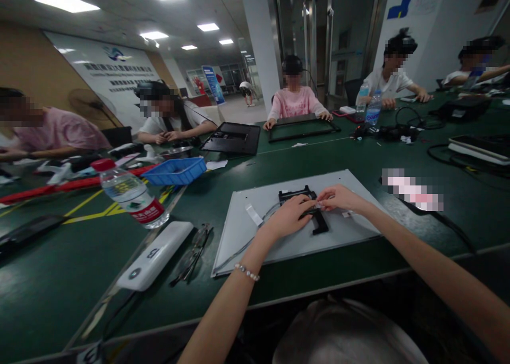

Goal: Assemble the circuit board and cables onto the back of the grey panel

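Note:
A grey metal panel [350, 231] lies flat on the green table [279, 162] in front of me. A black bracket-like part [320, 223] sits on its middle, with a white ribbon strip [253, 214] and thin cables beside it. My left hand [287, 217] rests on the black part with fingers curled and pinched on it. My right hand [339, 196] meets it from the right, fingertips pinched at the same spot on a small piece I cannot name.
A water bottle [131, 194], a white power bank [155, 255] and glasses [193, 257] lie left of the panel. A blue tray [175, 171] stands further back. Several other people sit round the table with black frames [303, 127] and cables [450, 157].

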The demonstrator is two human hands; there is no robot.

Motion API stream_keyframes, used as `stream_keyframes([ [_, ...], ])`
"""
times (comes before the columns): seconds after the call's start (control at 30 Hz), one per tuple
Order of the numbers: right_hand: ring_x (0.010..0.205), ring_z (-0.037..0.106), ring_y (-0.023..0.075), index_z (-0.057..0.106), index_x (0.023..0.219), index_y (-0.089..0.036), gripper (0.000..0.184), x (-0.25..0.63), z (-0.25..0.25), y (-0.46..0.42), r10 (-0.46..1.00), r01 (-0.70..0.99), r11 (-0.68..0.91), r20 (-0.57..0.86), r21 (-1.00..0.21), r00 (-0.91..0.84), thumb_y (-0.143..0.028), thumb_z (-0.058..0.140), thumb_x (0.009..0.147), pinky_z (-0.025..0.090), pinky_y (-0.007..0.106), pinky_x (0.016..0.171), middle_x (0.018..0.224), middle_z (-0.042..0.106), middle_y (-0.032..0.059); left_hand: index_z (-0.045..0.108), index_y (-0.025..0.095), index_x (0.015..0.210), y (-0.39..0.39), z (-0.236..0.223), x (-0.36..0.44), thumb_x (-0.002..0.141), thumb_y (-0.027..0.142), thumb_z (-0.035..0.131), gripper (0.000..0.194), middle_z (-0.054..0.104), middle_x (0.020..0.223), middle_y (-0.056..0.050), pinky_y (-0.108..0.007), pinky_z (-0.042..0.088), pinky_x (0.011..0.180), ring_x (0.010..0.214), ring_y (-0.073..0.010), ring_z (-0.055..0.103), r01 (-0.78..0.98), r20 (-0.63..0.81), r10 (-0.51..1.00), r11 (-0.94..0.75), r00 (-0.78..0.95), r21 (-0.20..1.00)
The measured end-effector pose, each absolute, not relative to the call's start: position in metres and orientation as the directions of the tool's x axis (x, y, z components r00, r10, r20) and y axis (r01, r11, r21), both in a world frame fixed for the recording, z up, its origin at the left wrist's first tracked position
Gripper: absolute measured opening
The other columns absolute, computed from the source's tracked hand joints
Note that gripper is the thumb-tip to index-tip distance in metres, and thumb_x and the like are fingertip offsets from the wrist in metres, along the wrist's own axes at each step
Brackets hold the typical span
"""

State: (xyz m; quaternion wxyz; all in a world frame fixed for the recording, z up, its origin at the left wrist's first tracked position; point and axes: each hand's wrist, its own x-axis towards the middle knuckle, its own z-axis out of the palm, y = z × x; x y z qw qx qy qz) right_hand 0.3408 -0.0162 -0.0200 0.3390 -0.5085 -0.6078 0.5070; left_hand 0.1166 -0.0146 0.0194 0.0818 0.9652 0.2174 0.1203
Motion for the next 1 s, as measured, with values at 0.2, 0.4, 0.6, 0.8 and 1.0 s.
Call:
stream_keyframes([
  [0.2,0.068,0.065,0.0137,0.068,0.088,-0.014,0.023,0.341,-0.024,-0.013,0.961,0.321,-0.017,-0.104,-0.947,-0.258,-0.030,0.069,0.072,0.054,0.026,0.065,0.082,0.070,0.0068,0.049,0.024,0.126,-0.014,0.021,0.117,0.090,0.020,0.045,0.037,0.051,0.121,-0.007,-0.035,0.041,0.097,0.112,-0.0209,0.049,0.393,0.195,0.434,-0.894,0.880,0.217],
  [0.4,0.069,0.065,0.0162,0.069,0.086,-0.015,0.017,0.340,-0.022,-0.014,0.964,0.407,0.132,0.022,-0.904,-0.264,-0.025,0.065,0.073,0.052,0.026,0.064,0.077,0.071,0.0061,0.050,0.023,0.125,-0.014,0.020,0.118,0.090,0.019,0.045,0.036,0.052,0.119,-0.007,-0.035,0.041,0.097,0.111,-0.0207,0.049,0.398,0.198,0.437,-0.893,0.877,0.208],
  [0.6,0.078,0.066,0.0183,0.070,0.089,-0.015,0.021,0.342,-0.023,-0.014,0.946,0.452,0.238,0.099,-0.860,-0.310,-0.027,0.065,0.072,0.051,0.029,0.076,0.083,0.072,0.0069,0.051,0.023,0.124,-0.014,0.020,0.118,0.089,0.019,0.046,0.035,0.051,0.120,-0.008,-0.036,0.041,0.097,0.111,-0.0213,0.049,0.398,0.193,0.436,-0.894,0.879,0.206],
  [0.8,0.084,0.064,0.0191,0.071,0.091,-0.018,0.021,0.344,-0.015,-0.020,0.939,0.530,0.305,0.156,-0.791,-0.307,-0.026,0.064,0.073,0.050,0.030,0.079,0.091,0.071,0.0056,0.050,0.022,0.123,-0.013,0.020,0.118,0.089,0.019,0.047,0.035,0.051,0.121,-0.008,-0.036,0.040,0.098,0.112,-0.0212,0.049,0.395,0.194,0.431,-0.897,0.881,0.198],
  [1.0,0.081,0.063,0.0184,0.072,0.089,-0.018,0.020,0.345,-0.015,-0.020,0.949,0.590,0.293,0.153,-0.752,-0.276,-0.025,0.064,0.072,0.049,0.030,0.076,0.090,0.071,0.0054,0.047,0.019,0.126,-0.013,0.020,0.119,0.088,0.020,0.047,0.038,0.051,0.122,-0.009,-0.036,0.040,0.098,0.113,-0.0221,0.049,0.411,0.185,0.444,-0.892,0.877,0.190],
])
